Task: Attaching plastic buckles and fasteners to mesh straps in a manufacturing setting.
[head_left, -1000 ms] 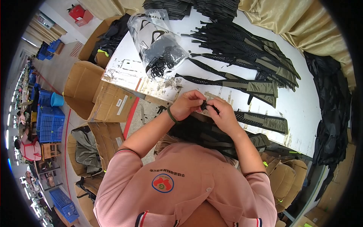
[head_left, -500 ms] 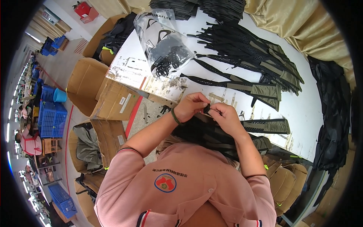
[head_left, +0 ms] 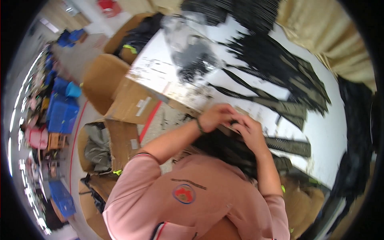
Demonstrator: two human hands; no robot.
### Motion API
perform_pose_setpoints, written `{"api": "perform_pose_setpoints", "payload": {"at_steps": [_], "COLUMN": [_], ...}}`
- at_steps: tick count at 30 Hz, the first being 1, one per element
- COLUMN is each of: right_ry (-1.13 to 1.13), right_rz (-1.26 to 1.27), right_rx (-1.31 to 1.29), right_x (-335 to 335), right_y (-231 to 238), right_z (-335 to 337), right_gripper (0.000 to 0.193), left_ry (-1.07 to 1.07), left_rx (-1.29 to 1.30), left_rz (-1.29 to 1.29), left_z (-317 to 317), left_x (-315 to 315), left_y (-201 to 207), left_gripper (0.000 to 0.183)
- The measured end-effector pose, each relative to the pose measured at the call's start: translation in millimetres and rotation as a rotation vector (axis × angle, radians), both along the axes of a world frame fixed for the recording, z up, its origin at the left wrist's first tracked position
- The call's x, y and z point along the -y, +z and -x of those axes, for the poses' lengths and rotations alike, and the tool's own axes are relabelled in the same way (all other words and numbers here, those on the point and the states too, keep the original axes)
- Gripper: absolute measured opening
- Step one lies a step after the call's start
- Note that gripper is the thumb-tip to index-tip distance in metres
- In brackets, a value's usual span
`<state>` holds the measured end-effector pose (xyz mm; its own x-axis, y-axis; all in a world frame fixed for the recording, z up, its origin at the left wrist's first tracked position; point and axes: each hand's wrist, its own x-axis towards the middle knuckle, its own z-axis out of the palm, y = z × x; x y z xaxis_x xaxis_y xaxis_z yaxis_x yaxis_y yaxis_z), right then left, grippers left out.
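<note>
My left hand [head_left: 218, 118] and my right hand [head_left: 249, 131] meet above the table's near edge, fingers closed and pinching. Between their fingertips shows a small black piece [head_left: 233, 121], apparently a plastic buckle on a strap end; motion blur hides its detail. Dark mesh-and-fabric straps [head_left: 224, 146] hang below the hands, against my body. Just right of my right wrist, a black and olive strap piece [head_left: 289, 146] lies on the white table [head_left: 320, 140]. Beyond the hands, a clear plastic bag [head_left: 190, 50] holds several black plastic fittings.
A large pile of black straps [head_left: 276, 66] covers the far right of the table. Black stacks [head_left: 252, 14] stand behind it. Open cardboard boxes [head_left: 134, 102] crowd the left side, and another box [head_left: 306, 200] sits at lower right. Black fabric [head_left: 354, 132] hangs along the right.
The view has shifted and blurred, so the scene sits farther right and lower. My hands have drawn closer together, with the right fingers now overlapping the left fingertips at the small black piece.
</note>
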<state>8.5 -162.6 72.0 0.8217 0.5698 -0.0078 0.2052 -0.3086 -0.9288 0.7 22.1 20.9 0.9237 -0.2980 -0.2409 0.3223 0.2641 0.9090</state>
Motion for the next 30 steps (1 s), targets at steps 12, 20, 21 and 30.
{"api": "perform_pose_setpoints", "payload": {"at_steps": [12, 20, 21, 30], "right_ry": [-0.193, -0.181, -0.240, -0.329], "right_rz": [-0.072, -0.248, -0.269, -0.481], "right_rx": [0.422, 0.240, 0.045, -0.325], "right_x": [8.6, 12.0, 15.7, 21.1], "right_y": [-22.6, -19.5, -23.1, -35.6], "right_z": [9.4, 11.0, 10.4, 6.0], "right_gripper": [0.008, 0.008, 0.012, 0.024], "left_ry": [0.110, 0.207, 0.214, 0.254], "left_rx": [-0.083, 0.083, 0.134, 0.468], "left_rz": [0.455, 0.256, 0.212, -0.066], "left_z": [16.9, 1.5, 1.5, 13.8], "left_x": [38.7, 46.0, 47.2, 50.6], "left_y": [-9.8, -15.9, -16.0, 4.1], "left_gripper": [0.016, 0.013, 0.013, 0.014]}}
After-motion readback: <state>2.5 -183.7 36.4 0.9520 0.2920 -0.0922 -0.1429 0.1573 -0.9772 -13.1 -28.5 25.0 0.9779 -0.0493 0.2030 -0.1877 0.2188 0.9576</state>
